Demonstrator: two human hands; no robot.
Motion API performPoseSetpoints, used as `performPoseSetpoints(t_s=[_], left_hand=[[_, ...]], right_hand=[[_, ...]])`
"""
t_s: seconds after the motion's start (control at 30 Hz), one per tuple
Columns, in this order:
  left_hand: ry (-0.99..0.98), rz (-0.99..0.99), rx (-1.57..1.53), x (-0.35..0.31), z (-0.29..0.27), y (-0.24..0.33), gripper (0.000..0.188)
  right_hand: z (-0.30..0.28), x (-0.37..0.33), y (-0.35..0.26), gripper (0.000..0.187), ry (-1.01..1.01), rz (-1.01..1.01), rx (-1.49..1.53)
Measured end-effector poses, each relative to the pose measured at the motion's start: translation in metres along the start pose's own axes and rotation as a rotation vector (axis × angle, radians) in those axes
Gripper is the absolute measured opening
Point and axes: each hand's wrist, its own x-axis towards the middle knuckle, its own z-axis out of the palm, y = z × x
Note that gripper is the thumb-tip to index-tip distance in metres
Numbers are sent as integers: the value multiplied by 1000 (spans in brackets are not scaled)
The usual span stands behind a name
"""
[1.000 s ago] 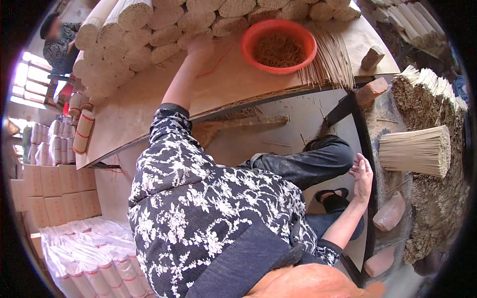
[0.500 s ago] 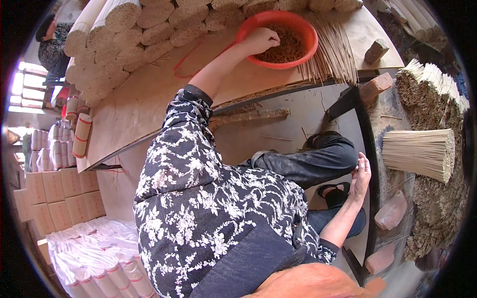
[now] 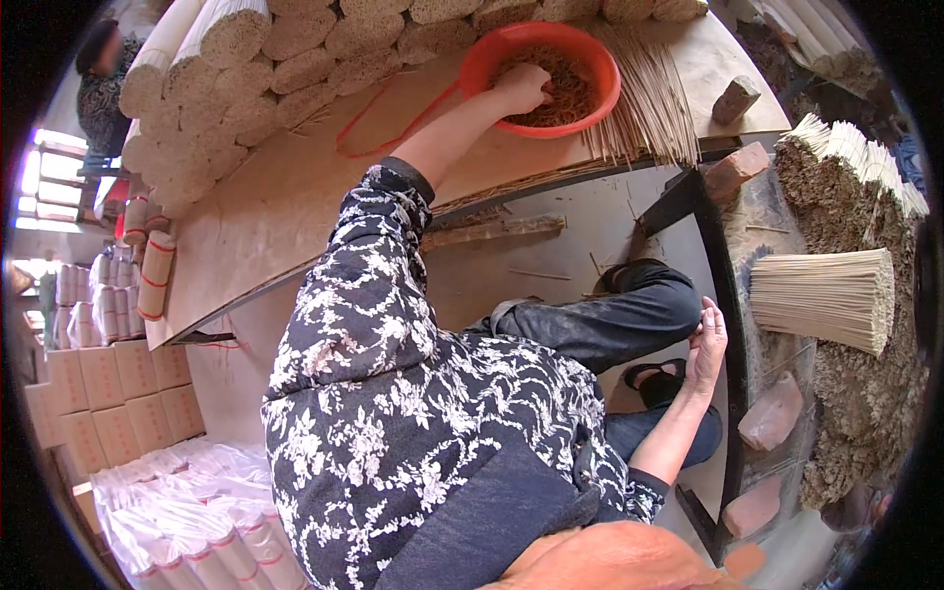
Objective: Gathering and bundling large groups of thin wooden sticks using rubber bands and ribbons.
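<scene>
My left hand (image 3: 523,90) is down in a red plastic bowl (image 3: 612,90) on the wooden table. Its fingers are bent and pinched together among thin, tangled brown loops (image 3: 568,74) that look like rubber bands. How many it grips is hidden. My right hand (image 3: 705,349) hangs beside my knee, palm turned up and fingers loosely curled, with nothing in it. Right of the bowl, touching it, lies a spread of loose thin sticks (image 3: 654,93). A thick bundle of pale sticks (image 3: 821,300) rests on the ledge to the right of that hand.
Large round stick bundles (image 3: 369,39) are stacked along the table's far side. A red cord loop (image 3: 344,138) lies left of the bowl. Bricks (image 3: 736,169) and a wood block (image 3: 736,100) sit at right. Cartons (image 3: 103,393) and plastic-covered rolls (image 3: 197,511) stand at lower left.
My left hand has gone from over the bowl's near left part down into the brown loops, a little to the right. The right hand has stayed about where it was.
</scene>
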Motion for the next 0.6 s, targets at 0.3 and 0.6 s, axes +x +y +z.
performPoseSetpoints(t_s=[0.3, 0.6], left_hand=[[131, -57, -642, -8, -16, -26, 16], [154, -11, -778, -17, -40, -17, 16]], right_hand=[[0, 2, 2, 29, 12, -20, -60], [-3, 7, 4, 27, -20, -24, -29]])
